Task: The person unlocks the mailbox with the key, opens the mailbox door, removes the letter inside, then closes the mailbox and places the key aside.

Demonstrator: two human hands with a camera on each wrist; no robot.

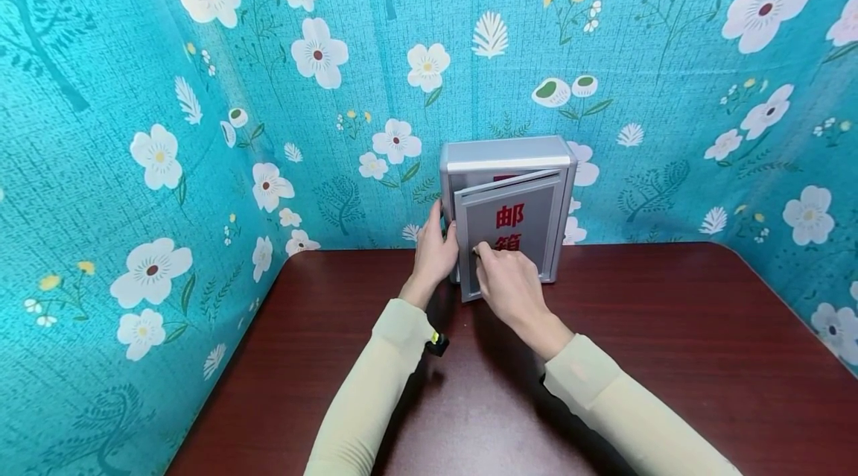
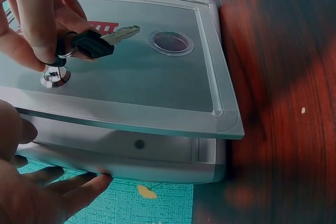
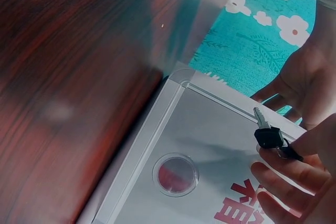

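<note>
Right of centre in the head view, a gray mailbox [image 1: 506,152] stands on the tabletop [image 1: 670,312], its door [image 1: 484,226] ajar at the left edge. The right hand [image 1: 512,281] pinches 1 black-headed key [image 2: 58,61] at the lock [image 2: 55,79], a 2nd key [image 2: 95,44] joined to it; the left hand [image 1: 436,251], fingers fairly straight, touches the mailbox's left side.

Box [image 1: 506,153] looked metal, smooth, with satin sheen along rounded top. Door frame [image 2: 157,116] looked same metal; door panel [image 2: 136,81] smooth, matt. Lock [image 2: 55,81] shone like polished chrome. Keys [image 2: 94,44] had dark plastic heads; exposed blade [image 2: 122,34] was bare metal. Round window [image 2: 171,42] looked clear, glossy plastic. Bench [image 1: 643,312] showed wood grain under glossy finish. Backdrop [image 1: 375,103] was printed cloth, woven in look. Sleeves [image 1: 369,386] looked soft, matt cloth.
</note>
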